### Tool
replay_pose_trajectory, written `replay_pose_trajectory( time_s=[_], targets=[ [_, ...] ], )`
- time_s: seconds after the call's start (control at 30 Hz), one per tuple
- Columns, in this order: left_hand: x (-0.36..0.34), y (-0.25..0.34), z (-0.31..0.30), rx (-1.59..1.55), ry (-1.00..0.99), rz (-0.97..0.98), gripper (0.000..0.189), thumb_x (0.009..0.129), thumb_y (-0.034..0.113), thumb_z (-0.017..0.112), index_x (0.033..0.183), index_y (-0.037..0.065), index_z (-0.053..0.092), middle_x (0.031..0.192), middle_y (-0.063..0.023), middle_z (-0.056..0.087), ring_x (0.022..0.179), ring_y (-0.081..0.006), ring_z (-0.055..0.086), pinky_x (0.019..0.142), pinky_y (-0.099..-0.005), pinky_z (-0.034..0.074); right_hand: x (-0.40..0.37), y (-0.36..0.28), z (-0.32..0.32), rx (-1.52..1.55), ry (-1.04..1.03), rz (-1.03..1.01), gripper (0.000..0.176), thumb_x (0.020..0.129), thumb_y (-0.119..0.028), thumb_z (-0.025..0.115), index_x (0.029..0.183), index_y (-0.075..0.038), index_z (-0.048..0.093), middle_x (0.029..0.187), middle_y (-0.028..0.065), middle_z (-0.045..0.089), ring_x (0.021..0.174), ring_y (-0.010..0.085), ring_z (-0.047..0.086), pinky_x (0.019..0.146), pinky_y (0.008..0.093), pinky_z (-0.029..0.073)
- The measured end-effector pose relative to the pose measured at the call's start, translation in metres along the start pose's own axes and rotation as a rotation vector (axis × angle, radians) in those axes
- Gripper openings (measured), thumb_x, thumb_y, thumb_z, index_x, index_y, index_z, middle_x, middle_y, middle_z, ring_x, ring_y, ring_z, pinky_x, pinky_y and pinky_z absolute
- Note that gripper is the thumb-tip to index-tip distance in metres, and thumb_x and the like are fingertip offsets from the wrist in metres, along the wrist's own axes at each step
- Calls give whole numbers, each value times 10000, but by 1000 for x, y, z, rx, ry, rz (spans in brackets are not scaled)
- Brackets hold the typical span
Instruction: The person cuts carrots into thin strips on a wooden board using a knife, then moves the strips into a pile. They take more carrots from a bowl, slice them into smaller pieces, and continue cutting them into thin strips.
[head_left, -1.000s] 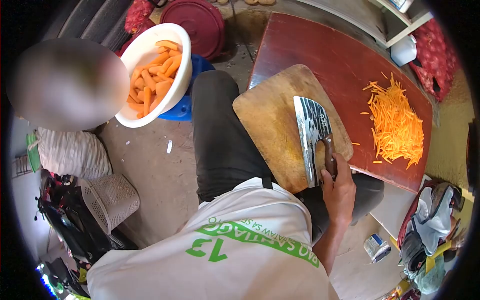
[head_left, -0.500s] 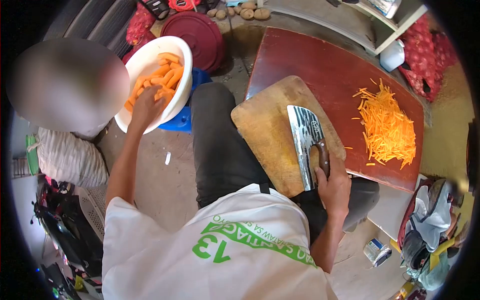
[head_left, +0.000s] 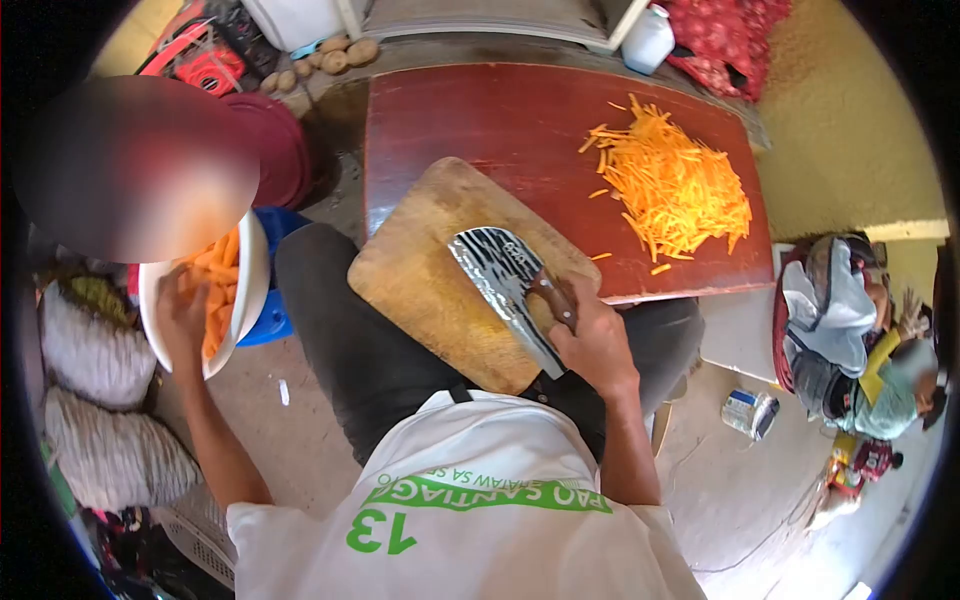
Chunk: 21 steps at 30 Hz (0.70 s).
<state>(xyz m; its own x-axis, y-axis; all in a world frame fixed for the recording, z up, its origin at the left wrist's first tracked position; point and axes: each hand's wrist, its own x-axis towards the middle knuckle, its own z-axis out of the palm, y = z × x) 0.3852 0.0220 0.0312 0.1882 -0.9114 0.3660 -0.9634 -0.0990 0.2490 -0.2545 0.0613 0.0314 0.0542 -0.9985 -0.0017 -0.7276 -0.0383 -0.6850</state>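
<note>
My right hand (head_left: 597,345) is wrapped round the brown handle of a cleaver (head_left: 497,277). Its broad dark-and-silver blade is over the worn wooden cutting board (head_left: 420,270), which rests partly on my lap and partly against the red table. On the left, my left hand (head_left: 183,315) reaches into a white tub (head_left: 250,300) of peeled carrots (head_left: 220,262). Its fingers are bent but apart at the carrots, with no carrot plainly held. A heap of carrot strips (head_left: 680,185) lies at the right of the red tabletop (head_left: 480,120).
A blue stool (head_left: 268,318) is beneath the tub, near a maroon lid (head_left: 275,150). Sacks (head_left: 115,450) stand at the left. Several potatoes (head_left: 335,58) and a white jug (head_left: 646,40) lie beyond the table. A can (head_left: 750,413) is on the floor.
The view has swung right, shifting the table and board leftward in it. My left hand has moved toward the tub's near side. The cleaver stays in my right hand, its blade now more slanted.
</note>
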Motion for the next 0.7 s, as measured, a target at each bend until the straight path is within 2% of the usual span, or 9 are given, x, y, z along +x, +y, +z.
replay_pose_trajectory(
  time_s=[0.07, 0.17, 0.2, 0.3, 0.4, 0.47, 0.57, 0.6, 0.7],
  targets=[
    [8, 53, -39, 56, 85, -6, 433, 969, 107, 839, 1383, 40, 733, 1276, -191, 725, 1050, -295, 753, 905, -398, 598, 2, -9, -3, 12, -5, -26, 422, 971, -231, 781, 1315, -18, 658, 1041, 303, 771, 951, 490, 762, 806, 547, 586],
    [15, 105, -59, -101, 275, 9, 417, 990, 76, 831, 1392, 37, 728, 1303, -157, 724, 1105, -252, 746, 929, -377, 611, 3, -8, -8, 37, -164, 100, 416, 927, -154, 786, 1297, 2, 677, 987, 285, 740, 846, 429, 746, 772, 447, 585],
    [13, 121, -60, -170, 340, 17, 422, 991, 65, 832, 1397, 31, 722, 1311, -146, 725, 1132, -242, 741, 943, -372, 615, 4, -9, -8, 48, -146, 94, 335, 940, -162, 795, 1212, 5, 696, 955, 248, 740, 805, 357, 755, 752, 434, 580],
    [7, 187, -33, -896, 305, -39, 459, 979, 11, 820, 1419, 6, 691, 1339, -116, 715, 1233, -237, 703, 1024, -362, 601, 2, 7, -2, 164, -135, 63, 307, 945, -104, 790, 1208, 5, 676, 929, 157, 747, 744, 239, 735, 679, 395, 574],
    [-14, 255, 15, -1362, 5, -71, 499, 914, -37, 824, 1389, 12, 677, 1331, -101, 704, 1254, -184, 665, 1100, -347, 541, -3, -1, -13, 531, -206, 305, 355, 945, -19, 766, 1277, -5, 643, 927, 72, 704, 687, 128, 658, 591, 327, 535],
    [-30, 298, 55, -1497, -144, -79, 503, 866, -24, 883, 1325, 18, 680, 1281, -66, 682, 1207, -170, 662, 1081, -348, 540, -9, -1, -24, 739, -142, 311, 373, 944, 15, 759, 1288, 0, 613, 914, 50, 677, 665, 96, 620, 567, 286, 499],
    [-65, 351, 114, -1802, -256, -192, 524, 871, -145, 835, 1327, 19, 636, 1254, -68, 657, 1221, -155, 635, 1085, -334, 555, -22, -7, -40, 832, -21, 316, 459, 965, 22, 741, 1392, 23, 572, 930, 34, 652, 630, 68, 556, 546, 247, 454],
    [-74, 361, 121, -1782, -285, -161, 530, 844, -94, 873, 1310, 30, 651, 1278, -117, 682, 1197, -236, 670, 1028, -379, 564, -25, -7, -48, 777, -7, 307, 466, 976, 18, 732, 1413, 31, 572, 934, 32, 652, 633, 64, 549, 548, 246, 453],
    [-92, 361, 120, -979, -158, 294, 483, 826, -58, 888, 1247, 49, 675, 1256, -167, 670, 1197, -323, 666, 1026, -412, 558, -39, -13, -55, 635, 6, 275, 520, 1036, -30, 719, 1521, 46, 550, 1000, 38, 690, 687, 57, 577, 584, 236, 469]
  ],
)
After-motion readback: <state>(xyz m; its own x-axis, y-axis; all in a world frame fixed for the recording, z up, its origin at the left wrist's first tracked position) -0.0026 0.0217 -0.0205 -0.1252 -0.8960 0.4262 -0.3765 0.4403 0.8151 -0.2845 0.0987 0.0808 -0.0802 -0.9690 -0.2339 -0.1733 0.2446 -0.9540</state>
